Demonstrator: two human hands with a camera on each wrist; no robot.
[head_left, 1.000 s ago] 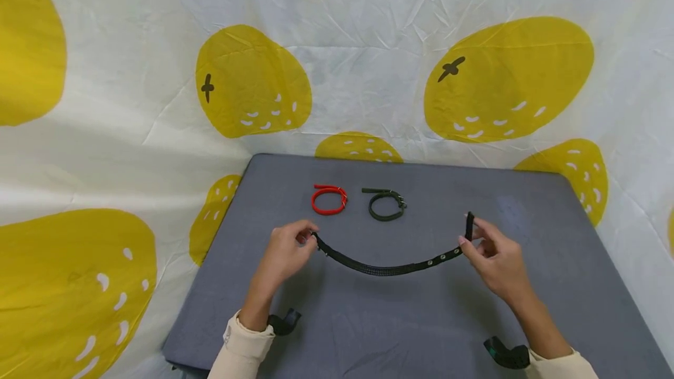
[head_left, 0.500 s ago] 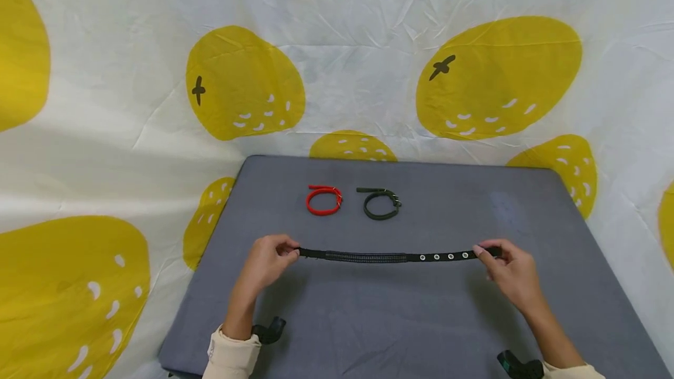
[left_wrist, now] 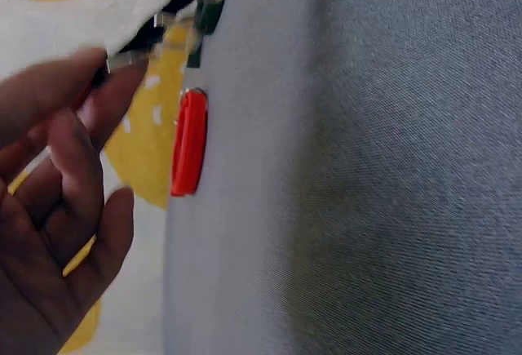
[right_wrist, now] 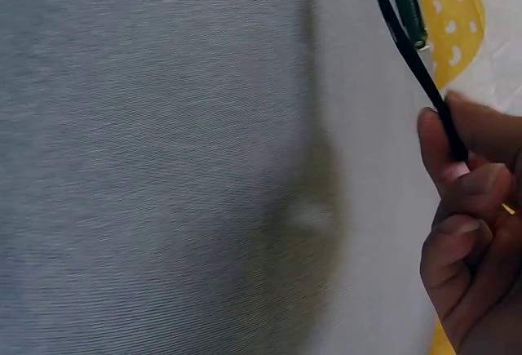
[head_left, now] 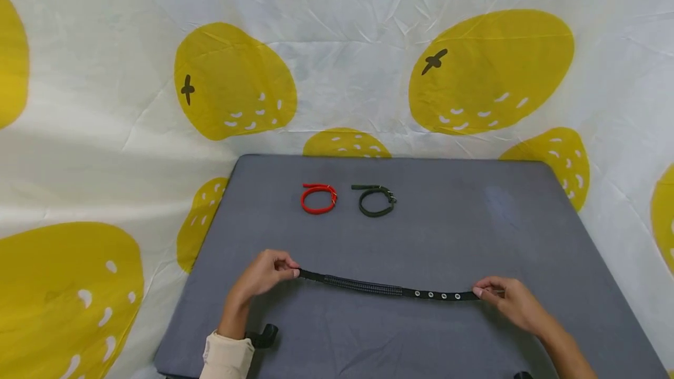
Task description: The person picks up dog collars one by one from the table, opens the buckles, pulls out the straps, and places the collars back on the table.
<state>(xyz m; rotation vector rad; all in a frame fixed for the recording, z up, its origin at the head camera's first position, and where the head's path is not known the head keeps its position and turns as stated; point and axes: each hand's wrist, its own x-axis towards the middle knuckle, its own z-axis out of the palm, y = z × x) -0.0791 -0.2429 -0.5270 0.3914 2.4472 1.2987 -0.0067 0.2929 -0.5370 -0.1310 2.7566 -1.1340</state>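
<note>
A black collar (head_left: 363,286) with a padded middle and several metal eyelets stretches between both hands over the grey table. My left hand (head_left: 267,274) pinches its buckle end; the metal fittings (left_wrist: 159,33) show blurred beside the fingertips in the left wrist view. Thumb and fingers of my right hand (head_left: 508,300) pinch the eyelet end, and the strap (right_wrist: 424,73) runs up from them in the right wrist view. The collar sags slightly and slopes down toward the right. Farther back lie a red collar (head_left: 318,199) and a dark green collar (head_left: 375,201), each buckled into a loop.
The grey padded table (head_left: 447,209) reaches back to a white cloth backdrop (head_left: 358,81) printed with yellow fruit shapes. The same cloth hangs along the left and right sides. A black wrist strap (head_left: 263,337) sits at the left sleeve.
The black collar goes from a deep sag to nearly straight, then lowers toward the front, its right end most. My right hand has dropped nearer; the left has moved slightly left and down.
</note>
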